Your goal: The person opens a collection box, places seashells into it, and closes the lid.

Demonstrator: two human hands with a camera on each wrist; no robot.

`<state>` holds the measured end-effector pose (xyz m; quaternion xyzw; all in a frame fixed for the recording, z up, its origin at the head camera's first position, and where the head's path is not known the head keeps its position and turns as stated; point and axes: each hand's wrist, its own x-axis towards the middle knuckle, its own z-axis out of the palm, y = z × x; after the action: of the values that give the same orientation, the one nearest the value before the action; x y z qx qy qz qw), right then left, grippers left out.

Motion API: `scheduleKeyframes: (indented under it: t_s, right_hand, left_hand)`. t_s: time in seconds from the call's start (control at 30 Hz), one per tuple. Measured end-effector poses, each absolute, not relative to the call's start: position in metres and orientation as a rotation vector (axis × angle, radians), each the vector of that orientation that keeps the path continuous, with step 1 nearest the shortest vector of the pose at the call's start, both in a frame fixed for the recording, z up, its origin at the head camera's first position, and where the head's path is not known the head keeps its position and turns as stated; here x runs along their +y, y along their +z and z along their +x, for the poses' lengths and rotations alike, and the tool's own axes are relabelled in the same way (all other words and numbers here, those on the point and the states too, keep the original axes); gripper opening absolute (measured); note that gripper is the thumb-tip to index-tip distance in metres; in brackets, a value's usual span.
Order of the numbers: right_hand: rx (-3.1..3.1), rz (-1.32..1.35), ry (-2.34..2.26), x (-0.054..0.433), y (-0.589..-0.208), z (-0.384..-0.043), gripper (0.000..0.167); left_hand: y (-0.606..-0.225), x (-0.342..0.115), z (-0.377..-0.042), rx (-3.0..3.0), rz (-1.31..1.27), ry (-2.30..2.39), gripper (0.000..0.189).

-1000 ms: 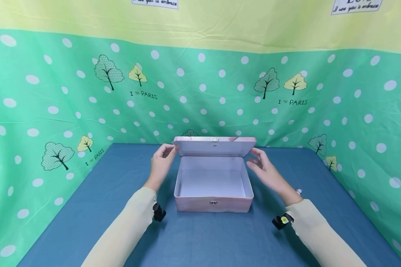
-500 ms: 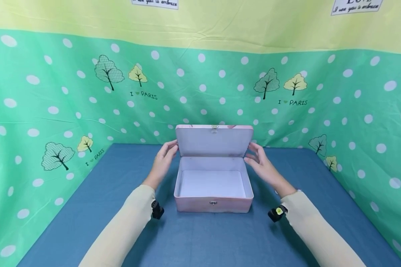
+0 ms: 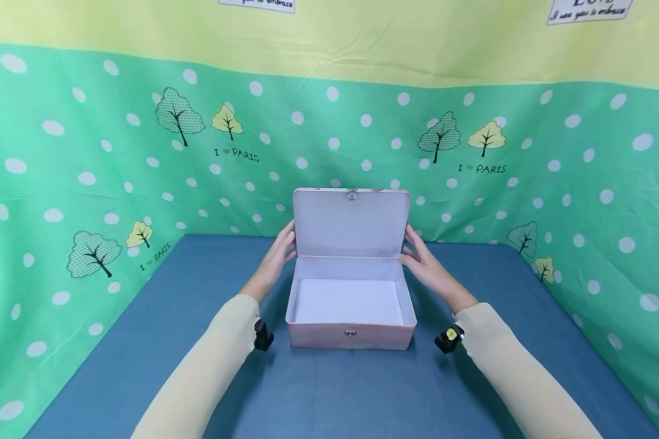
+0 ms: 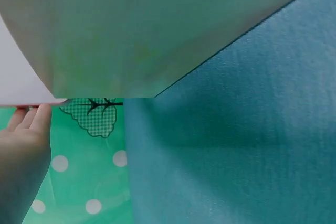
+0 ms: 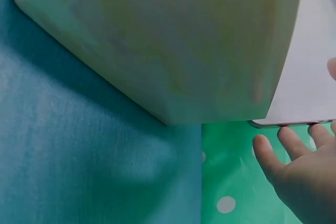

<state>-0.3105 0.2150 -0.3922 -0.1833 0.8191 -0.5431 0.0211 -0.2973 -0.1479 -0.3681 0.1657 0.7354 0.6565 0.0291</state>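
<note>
A pale pink hinged tin box [image 3: 352,336] stands on the table, its white inside bare. The lid [image 3: 351,222] is raised nearly upright at the back, with a small metal clasp [image 3: 351,196] at its top edge. Along the lid's left side, my left hand [image 3: 274,262] touches the edge with extended fingers. My right hand [image 3: 429,273] is at the opposite edge, fingers spread and fairly straight. In the left wrist view, the fingertips of the left hand [image 4: 26,145] meet the lid's rim. The right hand [image 5: 307,174] has fingertips against the rim in the right wrist view.
The box rests on a blue cloth-covered table [image 3: 329,396]. Behind it and at both sides hangs a green and yellow curtain [image 3: 329,122] with dots and trees. Small black cameras [image 3: 263,335] sit on both wrists.
The lid has swung up and back from a half-raised tilt to nearly upright. Both hands have risen along its side edges with it. The box's base has stayed in place.
</note>
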Motion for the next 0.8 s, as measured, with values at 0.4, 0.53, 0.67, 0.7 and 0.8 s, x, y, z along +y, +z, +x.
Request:
scheduleKeyframes:
  t_s: [0.4, 0.53, 0.67, 0.7, 0.8]
  right_hand:
    - [2.514, -0.465, -1.576, 0.212, -0.395, -0.331, 0.080]
    - [2.494, -0.459, -1.603, 0.209, -0.398, -0.333, 0.079]
    - [2.474, -0.424, -1.624, 0.207, -0.399, -0.332, 0.080]
    - [2.472, -0.413, -1.627, 0.206, -0.399, -0.332, 0.081]
    - [2.473, -0.402, -1.626, 0.204, -0.399, -0.334, 0.081]
  left_hand:
    - [-0.389, -0.140, -0.331, 2.237, 0.386, 2.073, 0.064]
    - [-0.396, -0.138, -0.339, 2.211, 0.326, 2.093, 0.072]
    - [-0.397, -0.136, -0.343, 2.155, 0.294, 2.115, 0.079]
    - [-0.396, -0.135, -0.343, 2.150, 0.294, 2.112, 0.080]
    - [-0.395, -0.134, -0.346, 2.141, 0.300, 2.112, 0.079]
